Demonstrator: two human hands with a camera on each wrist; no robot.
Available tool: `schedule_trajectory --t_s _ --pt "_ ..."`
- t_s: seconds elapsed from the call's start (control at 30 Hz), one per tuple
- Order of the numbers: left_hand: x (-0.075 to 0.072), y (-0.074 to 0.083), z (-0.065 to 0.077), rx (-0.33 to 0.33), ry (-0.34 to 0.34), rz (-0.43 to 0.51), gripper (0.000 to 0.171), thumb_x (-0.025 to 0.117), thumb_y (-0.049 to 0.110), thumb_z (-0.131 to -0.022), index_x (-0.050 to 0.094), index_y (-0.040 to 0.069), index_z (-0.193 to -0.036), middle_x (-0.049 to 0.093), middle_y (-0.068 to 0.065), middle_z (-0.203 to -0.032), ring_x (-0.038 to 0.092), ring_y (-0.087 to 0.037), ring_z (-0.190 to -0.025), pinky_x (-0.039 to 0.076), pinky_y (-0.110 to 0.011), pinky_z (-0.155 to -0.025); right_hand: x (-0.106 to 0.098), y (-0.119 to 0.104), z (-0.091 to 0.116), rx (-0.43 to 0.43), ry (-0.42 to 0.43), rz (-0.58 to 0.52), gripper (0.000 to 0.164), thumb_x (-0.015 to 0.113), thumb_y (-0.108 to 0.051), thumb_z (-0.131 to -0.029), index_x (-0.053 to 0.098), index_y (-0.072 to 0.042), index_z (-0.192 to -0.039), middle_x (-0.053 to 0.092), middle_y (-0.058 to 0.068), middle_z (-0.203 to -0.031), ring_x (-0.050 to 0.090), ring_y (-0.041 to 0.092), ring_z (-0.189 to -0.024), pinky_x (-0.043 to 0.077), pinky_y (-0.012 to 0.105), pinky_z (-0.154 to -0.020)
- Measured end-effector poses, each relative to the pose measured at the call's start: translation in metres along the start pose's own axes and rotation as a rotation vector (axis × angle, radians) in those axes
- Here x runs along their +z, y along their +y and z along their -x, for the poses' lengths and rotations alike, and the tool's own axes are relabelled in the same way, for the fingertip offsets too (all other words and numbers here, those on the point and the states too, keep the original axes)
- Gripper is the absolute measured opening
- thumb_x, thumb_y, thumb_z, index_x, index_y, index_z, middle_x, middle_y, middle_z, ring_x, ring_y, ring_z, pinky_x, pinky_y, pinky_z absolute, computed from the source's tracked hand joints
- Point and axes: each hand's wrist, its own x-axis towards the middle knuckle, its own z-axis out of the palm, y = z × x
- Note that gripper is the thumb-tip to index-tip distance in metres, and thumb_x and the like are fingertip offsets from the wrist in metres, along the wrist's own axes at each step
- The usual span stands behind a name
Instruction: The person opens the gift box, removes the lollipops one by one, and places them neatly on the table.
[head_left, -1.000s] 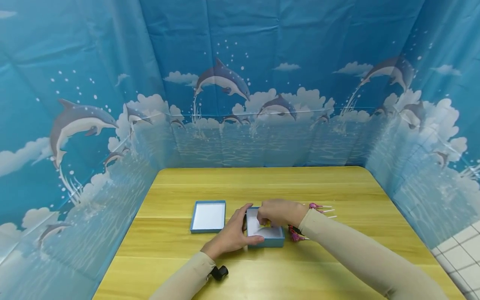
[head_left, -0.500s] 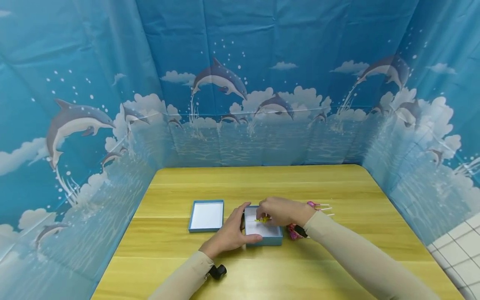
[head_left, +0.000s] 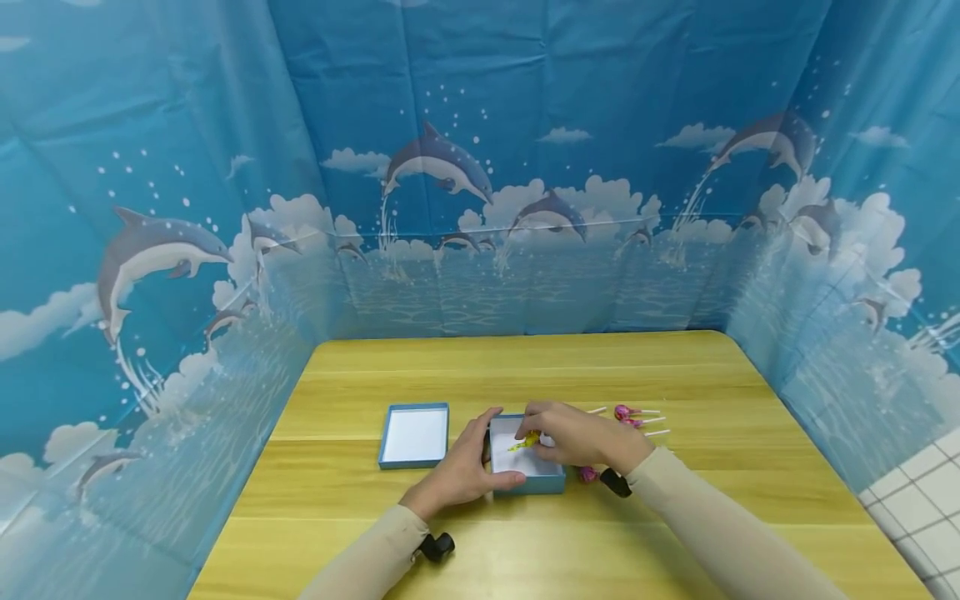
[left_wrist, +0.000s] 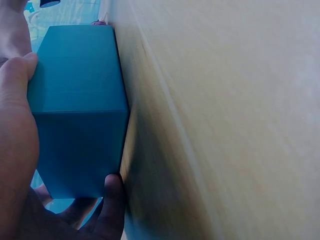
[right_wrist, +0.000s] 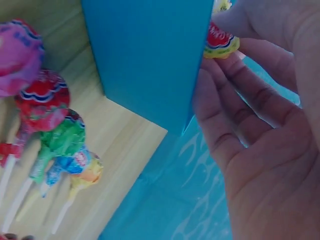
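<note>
A blue open box (head_left: 529,486) with a white inside sits on the table. My left hand (head_left: 459,473) holds it from the left, thumb at the near wall and fingers at the far side. In the left wrist view those fingers curl round the box (left_wrist: 80,70). Over the inside of the box, my right hand (head_left: 576,435) pinches a yellow-wrapped lollipop (head_left: 531,438), its stick slanting toward the lower left. The right wrist view shows red and yellow on the wrapper of this lollipop (right_wrist: 221,42), partly hidden by the thumb and the box wall.
Left of the box lies its shallow blue lid (head_left: 415,435), white side up. Right of the box are several wrapped lollipops (right_wrist: 62,136) in purple, red, green, blue and orange. Some (head_left: 624,412) show beyond my right wrist. A dolphin-printed curtain (head_left: 480,283) surrounds the yellow wooden table (head_left: 360,533).
My right hand has shifted a little to the right, and more of the yellow lollipop now shows below its fingers. The left hand and the box have stayed in place.
</note>
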Motion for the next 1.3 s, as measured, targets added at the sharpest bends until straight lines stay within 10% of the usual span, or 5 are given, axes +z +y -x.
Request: schedule_trajectory --t_s 1.3 --pt "0.001 0.002 -0.002 -0.004 0.025 -0.018 0.123 0.092 0.064 -0.097 0.021 0.022 -0.188 0.050 -0.020 -0.169 0.061 -0.022 -0.119 0.057 -0.043 -0.104 -0.017 0.005 0.078 0.146 0.457 -0.075 0.025 0.082 -0.004 -0.108 0.079 -0.010 -0.132 0.084 0.001 -0.123 0.078 0.011 -0.101 0.069 0.036 -0.088"
